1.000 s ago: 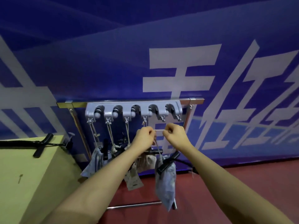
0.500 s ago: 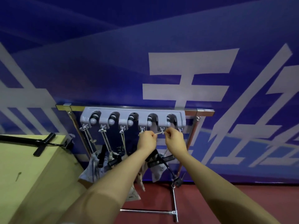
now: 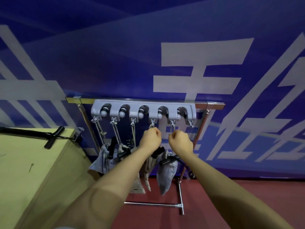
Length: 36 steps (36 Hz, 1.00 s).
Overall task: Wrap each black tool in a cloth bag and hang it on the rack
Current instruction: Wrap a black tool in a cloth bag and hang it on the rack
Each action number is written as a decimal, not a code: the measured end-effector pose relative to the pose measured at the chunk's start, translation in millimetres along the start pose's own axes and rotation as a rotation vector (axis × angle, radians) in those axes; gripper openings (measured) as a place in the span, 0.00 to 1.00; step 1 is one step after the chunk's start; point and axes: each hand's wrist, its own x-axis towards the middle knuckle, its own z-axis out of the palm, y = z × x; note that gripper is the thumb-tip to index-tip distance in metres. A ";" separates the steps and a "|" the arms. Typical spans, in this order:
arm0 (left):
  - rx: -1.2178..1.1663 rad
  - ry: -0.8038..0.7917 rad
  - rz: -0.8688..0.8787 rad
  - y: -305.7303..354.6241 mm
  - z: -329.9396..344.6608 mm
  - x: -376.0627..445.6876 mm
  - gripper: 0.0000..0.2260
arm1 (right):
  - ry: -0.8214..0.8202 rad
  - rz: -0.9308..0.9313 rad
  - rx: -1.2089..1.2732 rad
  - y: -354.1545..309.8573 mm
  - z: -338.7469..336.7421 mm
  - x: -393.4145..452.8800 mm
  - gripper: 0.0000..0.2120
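A grey hook rack (image 3: 143, 111) is fixed to a metal stand's top bar. Several grey cloth bags with black tool handles sticking out hang from its left hooks by drawstrings. My left hand (image 3: 151, 138) is curled just under the fourth hook and pinches a drawstring there. A cord runs down from the fifth hook (image 3: 172, 123) into my right hand (image 3: 179, 140), which grips it. Below my hands hangs a grey bag (image 3: 166, 174) with a black tool (image 3: 167, 160) in its mouth. Another black T-shaped tool (image 3: 49, 136) lies on the yellow-green table.
The yellow-green table (image 3: 33, 171) stands at the left, close to the stand. The stand's metal foot (image 3: 180, 204) rests on the red floor. A blue banner wall (image 3: 165, 47) is right behind the rack. The sixth hook (image 3: 190, 123) at the right end is bare.
The cord was stretched between my two hands below the hooks. It now hangs from the fifth hook, and my hands have drawn apart and dropped a little.
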 end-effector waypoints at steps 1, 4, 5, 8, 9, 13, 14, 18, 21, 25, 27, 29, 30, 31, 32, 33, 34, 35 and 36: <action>-0.002 0.004 0.001 -3.0 -5.1 -3.2 0.09 | -0.011 -0.013 0.016 -4.6 0.9 -3.3 0.17; -0.024 0.007 0.011 -15.8 -23.4 -12.5 0.09 | -0.041 -0.069 0.044 -23.2 3.4 -14.5 0.19; -0.033 0.010 0.012 -20.2 -29.9 -15.9 0.09 | -0.053 -0.080 0.039 -29.5 5.0 -17.9 0.19; -0.050 0.031 0.013 -39.7 -53.4 -26.1 0.09 | -0.100 -0.097 -0.022 -52.9 15.9 -30.3 0.18; -0.052 0.035 0.011 -46.7 -62.2 -29.9 0.09 | -0.116 -0.106 -0.032 -61.2 21.6 -34.5 0.18; -0.060 0.065 -0.017 -82.5 -101.9 -44.6 0.09 | -0.140 -0.128 -0.058 -102.7 48.0 -54.2 0.16; -0.064 0.072 -0.019 -92.5 -111.7 -47.3 0.09 | -0.139 -0.136 -0.051 -113.7 54.6 -59.6 0.16; -0.051 0.095 -0.030 -138.8 -162.1 -62.9 0.09 | -0.153 -0.170 -0.018 -165.9 87.7 -83.1 0.15; -0.039 0.139 -0.039 -173.2 -197.6 -72.6 0.09 | -0.190 -0.201 0.040 -201.6 115.3 -96.0 0.16; -0.083 0.170 -0.088 -218.0 -243.3 -85.0 0.08 | -0.228 -0.232 0.097 -247.1 156.6 -110.4 0.16; -0.091 0.186 -0.105 -235.5 -263.6 -90.9 0.08 | -0.256 -0.229 0.124 -266.8 175.3 -115.1 0.14; -0.095 0.202 -0.123 -249.7 -279.7 -97.0 0.08 | -0.281 -0.225 0.147 -283.8 191.1 -117.5 0.12; -0.103 0.215 -0.138 -261.0 -290.7 -99.9 0.08 | -0.294 -0.237 0.148 -296.1 201.6 -119.6 0.12; -0.112 0.225 -0.151 -270.3 -298.3 -101.4 0.08 | -0.307 -0.251 0.143 -306.0 209.6 -120.8 0.12; -0.123 0.238 -0.168 -280.2 -306.1 -102.6 0.07 | -0.322 -0.271 0.139 -316.5 217.4 -122.4 0.12; -0.132 0.252 -0.183 -289.6 -312.8 -102.9 0.07 | -0.339 -0.287 0.137 -326.6 224.5 -123.7 0.11; -0.137 0.268 -0.202 -298.0 -319.8 -103.7 0.07 | -0.352 -0.303 0.138 -336.2 232.5 -123.7 0.11; -0.142 0.287 -0.216 -305.9 -326.2 -104.0 0.07 | -0.361 -0.315 0.138 -345.4 240.2 -123.2 0.10; -0.145 0.304 -0.232 -312.4 -332.4 -104.7 0.07 | -0.372 -0.325 0.137 -353.4 248.5 -121.7 0.10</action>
